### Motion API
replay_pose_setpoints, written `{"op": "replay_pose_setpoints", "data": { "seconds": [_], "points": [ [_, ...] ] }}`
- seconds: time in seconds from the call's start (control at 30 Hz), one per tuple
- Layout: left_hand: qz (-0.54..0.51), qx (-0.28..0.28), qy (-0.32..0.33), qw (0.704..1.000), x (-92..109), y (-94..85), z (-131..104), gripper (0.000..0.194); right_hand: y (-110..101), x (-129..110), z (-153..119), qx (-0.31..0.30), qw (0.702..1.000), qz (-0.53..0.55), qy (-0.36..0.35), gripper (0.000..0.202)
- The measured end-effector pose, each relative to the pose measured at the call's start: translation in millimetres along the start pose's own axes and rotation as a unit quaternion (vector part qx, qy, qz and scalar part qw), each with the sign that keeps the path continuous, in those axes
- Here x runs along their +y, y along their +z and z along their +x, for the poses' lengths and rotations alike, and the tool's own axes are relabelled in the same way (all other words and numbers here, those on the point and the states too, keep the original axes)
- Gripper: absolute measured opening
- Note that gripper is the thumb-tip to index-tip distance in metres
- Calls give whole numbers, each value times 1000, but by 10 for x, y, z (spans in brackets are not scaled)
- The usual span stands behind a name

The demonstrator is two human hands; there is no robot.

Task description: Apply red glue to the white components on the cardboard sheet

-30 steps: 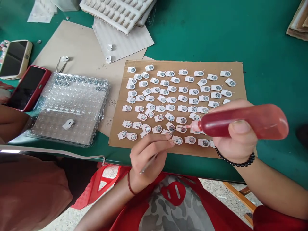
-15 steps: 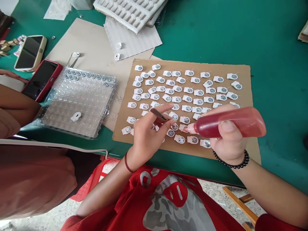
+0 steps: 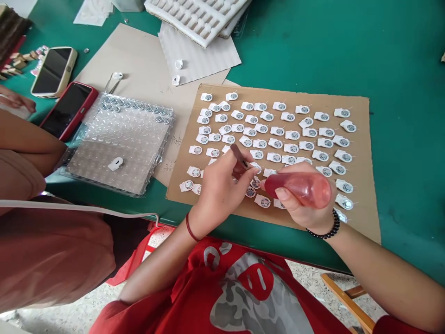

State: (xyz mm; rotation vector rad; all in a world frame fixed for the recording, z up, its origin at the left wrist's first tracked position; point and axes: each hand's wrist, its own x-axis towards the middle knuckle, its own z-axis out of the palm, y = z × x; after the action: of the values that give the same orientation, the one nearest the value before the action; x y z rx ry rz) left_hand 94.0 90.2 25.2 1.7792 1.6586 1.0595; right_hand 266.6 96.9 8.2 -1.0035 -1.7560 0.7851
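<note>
My left hand [image 3: 225,181] pinches a pair of dark tweezers [image 3: 239,155], tips pointing down over the lower middle of a brown cardboard sheet [image 3: 361,139]. Wrapped in my right hand [image 3: 306,211] is a squeeze bottle [image 3: 299,188] of red liquid, tilted with its nozzle towards the tweezer tips. Rows of small white tabs, each with a round silver metal piece [image 3: 263,201] and a thin pin or wire, cover the cardboard. My hands and the bottle hide several of them. Whether the nozzle touches a piece, I cannot tell.
Left of the cardboard lies a clear plastic tray [image 3: 114,144] with silver pieces along its far edge and one white tab [image 3: 116,163] on top. Beyond are two phones, tweezers [image 3: 114,82] and white foam trays [image 3: 198,18]. A co-worker's arm [image 3: 28,134] rests at far left.
My right hand has moved left and tipped the bottle more steeply, bringing its nozzle close to the left hand. The tweezers now stand more upright. The view has shifted slightly.
</note>
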Motion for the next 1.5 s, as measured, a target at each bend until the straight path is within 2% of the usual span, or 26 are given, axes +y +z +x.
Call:
{"op": "replay_pose_setpoints", "data": {
  "seconds": [0.23,0.53,1.5],
  "points": [
    [6,-9,10,1000,26,-9,13,15,17,14,17,-1,999,-20,-42,13],
    [6,-17,0,1000,25,-5,12,13,23,-10,9,-5,1000,-24,-12,14],
    [25,-12,19,999,41,-6,21,14,8,-67,37,-10,999,-40,-12,15]
  ]
}}
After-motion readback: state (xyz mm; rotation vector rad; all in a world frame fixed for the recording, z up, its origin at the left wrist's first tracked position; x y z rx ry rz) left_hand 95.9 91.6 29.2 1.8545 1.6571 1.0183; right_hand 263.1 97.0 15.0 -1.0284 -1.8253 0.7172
